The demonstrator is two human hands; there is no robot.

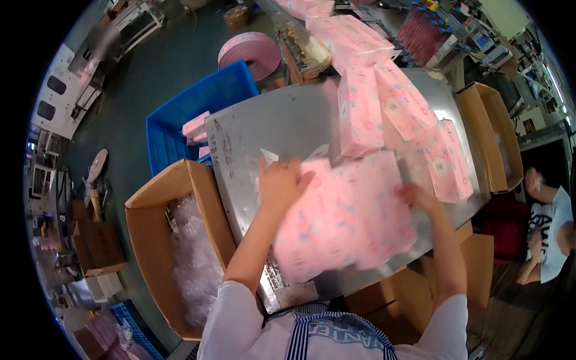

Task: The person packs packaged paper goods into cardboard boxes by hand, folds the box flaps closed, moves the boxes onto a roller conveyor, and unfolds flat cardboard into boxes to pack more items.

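Two pink printed tissue packs, a left one and a right one, lie side by side between my hands over the metal table, blurred by motion. My left hand grips the upper left edge of the left pack. With bent fingers, my right hand holds the right pack by its right side. Beyond them on the table lie more packs: an upright-looking one, a slanted one and one at the right.
Left of the table stand a cardboard box with clear plastic bags and a blue crate holding pink packs. More cardboard boxes are at the right. A pink roll stands behind. Another person is at the far right.
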